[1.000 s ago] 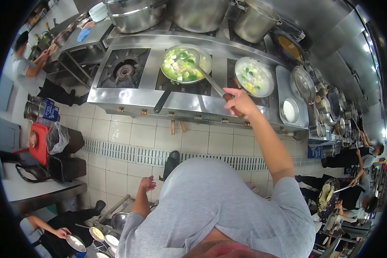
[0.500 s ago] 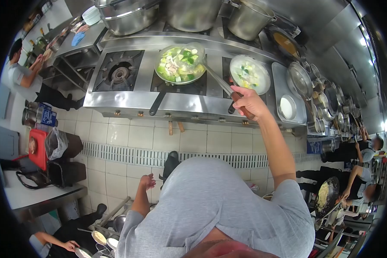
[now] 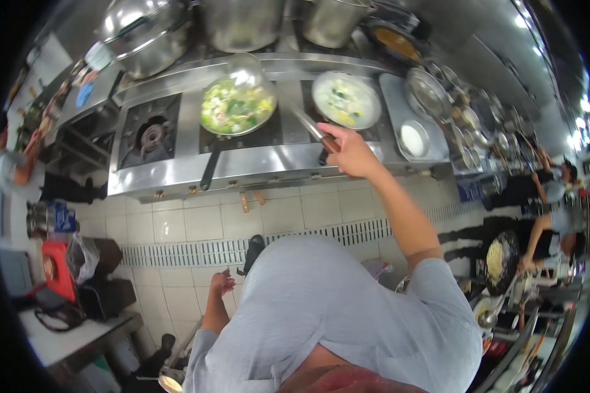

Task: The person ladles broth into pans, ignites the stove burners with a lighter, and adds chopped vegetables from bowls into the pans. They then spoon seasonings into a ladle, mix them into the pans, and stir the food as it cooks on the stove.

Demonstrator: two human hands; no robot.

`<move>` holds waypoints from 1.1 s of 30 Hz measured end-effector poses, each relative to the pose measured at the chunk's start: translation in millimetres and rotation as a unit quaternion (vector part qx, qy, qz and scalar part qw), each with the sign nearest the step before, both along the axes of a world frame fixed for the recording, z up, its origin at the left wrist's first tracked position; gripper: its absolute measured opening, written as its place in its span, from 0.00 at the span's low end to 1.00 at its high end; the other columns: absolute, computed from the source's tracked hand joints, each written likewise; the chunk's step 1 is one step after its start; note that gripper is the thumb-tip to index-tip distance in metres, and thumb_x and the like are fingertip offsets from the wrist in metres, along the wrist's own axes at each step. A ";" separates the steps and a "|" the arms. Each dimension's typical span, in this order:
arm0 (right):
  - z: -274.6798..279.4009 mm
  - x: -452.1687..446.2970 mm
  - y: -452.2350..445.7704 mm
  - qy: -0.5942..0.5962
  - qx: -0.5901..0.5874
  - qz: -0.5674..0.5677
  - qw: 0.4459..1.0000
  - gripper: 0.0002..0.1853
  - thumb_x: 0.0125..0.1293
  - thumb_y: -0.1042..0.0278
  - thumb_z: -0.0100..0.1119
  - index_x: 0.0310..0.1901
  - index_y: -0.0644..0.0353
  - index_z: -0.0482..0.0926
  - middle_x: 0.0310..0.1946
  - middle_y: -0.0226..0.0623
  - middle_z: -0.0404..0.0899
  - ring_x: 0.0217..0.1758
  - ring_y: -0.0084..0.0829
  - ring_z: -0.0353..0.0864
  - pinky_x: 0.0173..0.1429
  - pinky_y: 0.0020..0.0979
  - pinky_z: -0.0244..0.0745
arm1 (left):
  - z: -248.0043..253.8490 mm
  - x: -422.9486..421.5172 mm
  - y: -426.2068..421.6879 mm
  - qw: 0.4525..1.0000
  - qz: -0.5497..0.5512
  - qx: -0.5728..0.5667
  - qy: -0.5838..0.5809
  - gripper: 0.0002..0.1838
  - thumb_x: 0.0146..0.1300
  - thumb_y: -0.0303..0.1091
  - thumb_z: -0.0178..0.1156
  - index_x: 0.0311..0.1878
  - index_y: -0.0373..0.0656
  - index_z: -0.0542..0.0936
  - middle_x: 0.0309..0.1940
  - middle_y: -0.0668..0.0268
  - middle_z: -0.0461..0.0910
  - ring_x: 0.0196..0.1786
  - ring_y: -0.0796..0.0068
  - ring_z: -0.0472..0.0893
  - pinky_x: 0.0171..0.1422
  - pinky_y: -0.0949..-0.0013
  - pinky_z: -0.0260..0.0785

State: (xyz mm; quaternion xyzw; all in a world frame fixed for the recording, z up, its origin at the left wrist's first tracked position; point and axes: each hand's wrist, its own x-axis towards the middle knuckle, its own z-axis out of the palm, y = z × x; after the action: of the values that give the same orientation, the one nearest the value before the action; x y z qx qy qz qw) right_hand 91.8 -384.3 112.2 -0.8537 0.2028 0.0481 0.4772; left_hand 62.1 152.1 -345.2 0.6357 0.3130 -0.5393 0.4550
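Observation:
My right hand [image 3: 354, 154] is closed around the wooden handle of a metal ladle [image 3: 248, 71], index finger lying along the grip. The ladle's round bowl is over the far rim of a frying pan [image 3: 211, 164], whose black handle points toward me. Green vegetables and pale pieces [image 3: 236, 108] fill that pan. Just beyond my right hand, a second pan [image 3: 372, 122] holds whitish liquid with green and yellow pieces. My left hand [image 3: 223, 281] hangs low beside my body, fingers loosely bent and apart, holding nothing.
Large steel pots [image 3: 241, 23] line the back of the stove. An unused burner [image 3: 152, 133] lies at left. To the right, a metal tray [image 3: 394, 98] carries a round container of white contents [image 3: 413, 139]. Co-workers stand at both sides, one at right near a wok [image 3: 501, 262].
My view has turned, so the stove appears shifted left. The ladle's bowl has risen from the pan's right side toward its far rim. My left hand stays low and empty.

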 end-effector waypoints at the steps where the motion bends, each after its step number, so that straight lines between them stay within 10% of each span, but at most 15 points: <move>1: -7.5 -5.3 -8.2 -0.015 0.096 -0.019 0.995 0.44 0.50 0.82 0.64 0.74 0.57 0.66 0.27 0.35 0.78 0.19 0.25 0.75 0.25 0.31 0.69 | 2.1 2.3 -1.0 1.000 -0.002 -0.003 -0.005 0.24 0.73 0.52 0.55 0.55 0.38 0.74 0.31 0.59 0.80 0.29 0.63 0.81 0.32 0.57 0.76; 5: -5.2 -34.2 -18.8 -0.054 0.240 -0.068 0.967 0.42 0.52 0.84 0.63 0.73 0.61 0.67 0.27 0.32 0.78 0.18 0.20 0.72 0.22 0.25 0.66 | -2.5 2.5 1.5 1.000 0.022 -0.015 0.017 0.21 0.74 0.49 0.54 0.54 0.39 0.74 0.30 0.61 0.80 0.27 0.65 0.81 0.28 0.60 0.75; 12: -9.5 -96.8 -60.0 -0.064 0.049 -0.164 0.983 0.43 0.49 0.82 0.62 0.73 0.58 0.69 0.21 0.28 0.73 0.16 0.19 0.71 0.22 0.26 0.67 | -14.9 -1.1 8.9 1.000 0.009 -0.005 0.015 0.25 0.74 0.53 0.54 0.58 0.39 0.72 0.30 0.62 0.80 0.27 0.66 0.80 0.28 0.61 0.74; 19: -19.6 -132.1 -80.4 0.011 -0.308 -0.149 0.939 0.40 0.49 0.78 0.58 0.70 0.55 0.70 0.45 0.52 0.84 0.48 0.57 0.82 0.53 0.50 0.77 | 4.8 7.9 -7.0 0.999 -0.037 -0.001 -0.016 0.28 0.74 0.53 0.54 0.63 0.38 0.70 0.31 0.61 0.80 0.29 0.66 0.81 0.29 0.61 0.73; 22: -37.9 -139.1 -85.4 0.119 -0.361 -0.132 0.916 0.39 0.50 0.79 0.56 0.69 0.56 0.71 0.46 0.53 0.83 0.49 0.58 0.82 0.53 0.52 0.76 | 14.1 13.3 -13.9 0.998 -0.067 -0.005 -0.020 0.29 0.74 0.53 0.54 0.64 0.38 0.71 0.33 0.60 0.80 0.31 0.66 0.82 0.30 0.60 0.73; 25: -82.6 -148.7 -101.9 -0.072 -0.344 -0.085 0.932 0.41 0.50 0.78 0.59 0.71 0.60 0.68 0.31 0.55 0.82 0.32 0.51 0.83 0.39 0.44 0.79 | 21.7 18.1 -23.3 0.996 -0.091 0.000 -0.025 0.29 0.74 0.54 0.54 0.63 0.38 0.71 0.34 0.60 0.81 0.31 0.66 0.83 0.31 0.60 0.73; 28: -75.3 -146.0 -108.8 -0.040 0.132 -0.222 0.965 0.39 0.53 0.81 0.59 0.71 0.66 0.67 0.29 0.49 0.81 0.21 0.37 0.79 0.27 0.34 0.74 | 14.3 15.8 -20.8 0.996 -0.088 -0.009 -0.027 0.29 0.73 0.54 0.55 0.62 0.38 0.72 0.35 0.58 0.81 0.31 0.66 0.83 0.31 0.60 0.74; 33: -43.9 -156.1 -119.7 -0.086 0.410 -0.278 0.864 0.39 0.57 0.83 0.59 0.73 0.70 0.61 0.27 0.42 0.77 0.18 0.23 0.72 0.19 0.25 0.65 | 2.8 11.3 -14.8 0.998 -0.060 -0.014 -0.023 0.28 0.73 0.54 0.55 0.60 0.36 0.72 0.37 0.57 0.80 0.30 0.65 0.82 0.31 0.59 0.74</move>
State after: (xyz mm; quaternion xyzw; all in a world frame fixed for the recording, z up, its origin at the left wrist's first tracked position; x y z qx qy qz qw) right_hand -64.3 -504.0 68.3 -0.4899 0.3516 -0.0817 0.7936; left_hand 73.3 137.3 -342.4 0.6588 0.2562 -0.5556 0.4377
